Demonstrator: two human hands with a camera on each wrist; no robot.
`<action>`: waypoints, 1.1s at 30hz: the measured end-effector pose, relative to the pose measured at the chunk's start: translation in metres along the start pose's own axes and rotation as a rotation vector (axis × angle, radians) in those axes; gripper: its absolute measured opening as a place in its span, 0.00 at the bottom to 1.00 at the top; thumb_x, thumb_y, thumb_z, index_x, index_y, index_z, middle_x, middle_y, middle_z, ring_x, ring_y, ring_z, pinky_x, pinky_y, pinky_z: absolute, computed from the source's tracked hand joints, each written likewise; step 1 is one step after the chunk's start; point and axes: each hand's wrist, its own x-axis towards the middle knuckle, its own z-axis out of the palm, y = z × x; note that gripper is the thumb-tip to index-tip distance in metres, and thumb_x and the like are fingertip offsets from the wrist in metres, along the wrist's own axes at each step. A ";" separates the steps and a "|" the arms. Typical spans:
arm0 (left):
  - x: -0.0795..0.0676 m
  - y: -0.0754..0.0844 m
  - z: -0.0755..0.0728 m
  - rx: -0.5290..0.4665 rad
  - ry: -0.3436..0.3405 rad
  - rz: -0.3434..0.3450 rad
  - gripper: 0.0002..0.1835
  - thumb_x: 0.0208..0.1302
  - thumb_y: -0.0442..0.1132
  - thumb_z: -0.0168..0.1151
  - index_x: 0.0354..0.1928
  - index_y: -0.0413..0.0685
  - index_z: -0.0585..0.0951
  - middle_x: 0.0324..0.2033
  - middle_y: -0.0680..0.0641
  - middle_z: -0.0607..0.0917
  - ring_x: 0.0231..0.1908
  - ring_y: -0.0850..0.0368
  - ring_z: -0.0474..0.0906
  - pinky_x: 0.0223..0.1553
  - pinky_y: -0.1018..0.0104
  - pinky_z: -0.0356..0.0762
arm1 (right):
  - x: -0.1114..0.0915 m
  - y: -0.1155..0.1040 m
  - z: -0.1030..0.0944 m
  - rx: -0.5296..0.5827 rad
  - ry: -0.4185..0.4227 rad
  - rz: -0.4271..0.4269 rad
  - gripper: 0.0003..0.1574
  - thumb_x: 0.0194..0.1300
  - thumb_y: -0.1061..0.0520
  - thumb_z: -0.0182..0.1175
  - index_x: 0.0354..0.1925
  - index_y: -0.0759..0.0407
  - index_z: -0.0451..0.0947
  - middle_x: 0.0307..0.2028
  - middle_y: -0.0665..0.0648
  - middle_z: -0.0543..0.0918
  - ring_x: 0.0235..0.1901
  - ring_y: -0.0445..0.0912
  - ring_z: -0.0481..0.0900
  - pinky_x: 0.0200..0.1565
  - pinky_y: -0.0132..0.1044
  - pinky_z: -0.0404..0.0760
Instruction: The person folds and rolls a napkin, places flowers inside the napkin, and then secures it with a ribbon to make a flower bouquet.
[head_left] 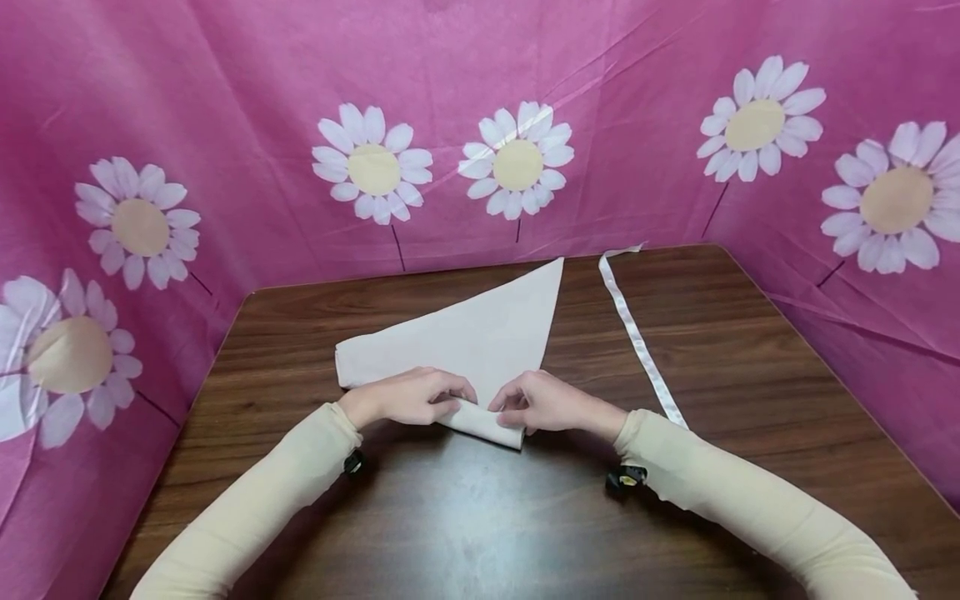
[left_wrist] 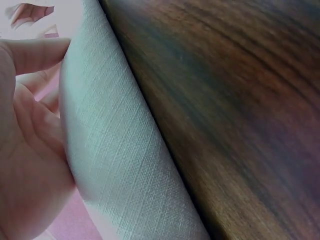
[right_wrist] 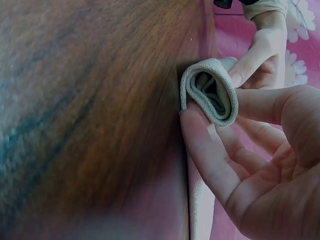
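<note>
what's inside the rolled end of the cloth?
The open end of the rolled cloth shows only its own coiled layers; anything deeper in is covered.

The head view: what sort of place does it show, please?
Probably an indoor tabletop workspace: a dark wood-grain table, a pink daisy-print backdrop behind it and on both sides, and a partly rolled pale cloth lying there.

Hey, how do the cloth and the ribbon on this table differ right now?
The cloth is broad and matte, while the ribbon is a narrow, shiny strip. The cloth is partly rolled, at its near end; the ribbon lies stretched out. The left hand and right hand grip the cloth; neither holds the ribbon. Both things are pale.
</note>
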 end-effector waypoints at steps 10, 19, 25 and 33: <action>0.003 -0.006 -0.002 -0.051 -0.008 0.035 0.13 0.72 0.32 0.55 0.53 0.49 0.84 0.45 0.56 0.85 0.44 0.63 0.77 0.51 0.63 0.75 | 0.005 0.011 -0.001 -0.003 -0.006 0.062 0.11 0.64 0.62 0.70 0.44 0.62 0.83 0.28 0.49 0.84 0.17 0.43 0.81 0.23 0.36 0.82; 0.002 -0.013 -0.001 -0.067 0.029 0.063 0.13 0.68 0.31 0.58 0.51 0.47 0.85 0.45 0.51 0.83 0.46 0.60 0.77 0.52 0.62 0.75 | 0.003 0.013 -0.004 0.020 -0.009 0.111 0.14 0.63 0.61 0.71 0.47 0.61 0.82 0.29 0.49 0.83 0.18 0.44 0.81 0.23 0.37 0.82; 0.001 -0.021 0.001 -0.091 0.040 0.107 0.14 0.67 0.27 0.59 0.50 0.46 0.86 0.45 0.50 0.83 0.48 0.58 0.78 0.55 0.63 0.75 | 0.001 0.016 -0.007 0.050 -0.009 0.143 0.15 0.62 0.65 0.71 0.47 0.63 0.81 0.29 0.50 0.83 0.20 0.45 0.82 0.23 0.38 0.83; -0.006 -0.025 0.007 -0.018 0.104 0.175 0.13 0.68 0.33 0.62 0.51 0.49 0.88 0.42 0.52 0.84 0.46 0.59 0.77 0.52 0.62 0.74 | -0.002 0.019 -0.009 0.058 -0.005 0.157 0.15 0.62 0.67 0.70 0.48 0.61 0.82 0.30 0.50 0.82 0.21 0.44 0.82 0.23 0.38 0.83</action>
